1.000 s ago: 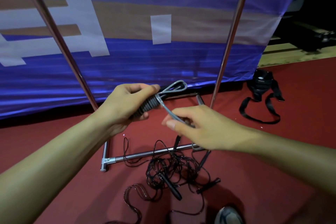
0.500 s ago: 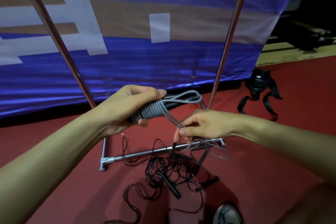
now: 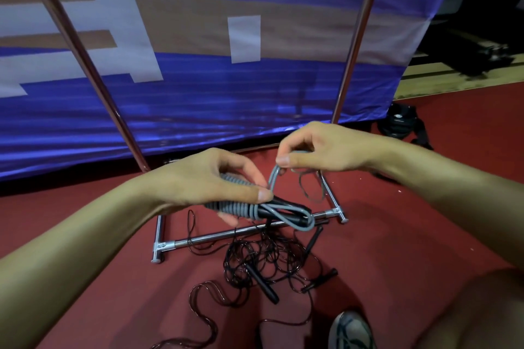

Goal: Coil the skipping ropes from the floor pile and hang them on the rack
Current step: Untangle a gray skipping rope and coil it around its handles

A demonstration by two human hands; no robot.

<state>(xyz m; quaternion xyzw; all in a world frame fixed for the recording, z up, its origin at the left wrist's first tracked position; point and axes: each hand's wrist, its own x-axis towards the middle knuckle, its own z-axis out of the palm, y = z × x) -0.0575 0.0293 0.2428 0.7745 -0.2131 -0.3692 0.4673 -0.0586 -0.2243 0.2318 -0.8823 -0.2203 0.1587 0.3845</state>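
I see left hand [image 3: 209, 181] gripping grey coiled rope [image 3: 243, 208] with black handles, right hand [image 3: 320, 147] pinching its grey loop end above, tangled black ropes [image 3: 263, 263] on red floor [image 3: 411, 235] beside chrome rack [image 3: 226, 235] base, blue banner [image 3: 198, 93] behind

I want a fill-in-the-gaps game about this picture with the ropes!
1. The left hand grips a coiled rope bundle whose cord is ____ in colour.
2. The right hand pinches a ____ of that cord.
3. The tangled black ropes lie on the ____ floor.
4. The rack's base bar is made of shiny ____.

Missing words: grey; loop; red; metal
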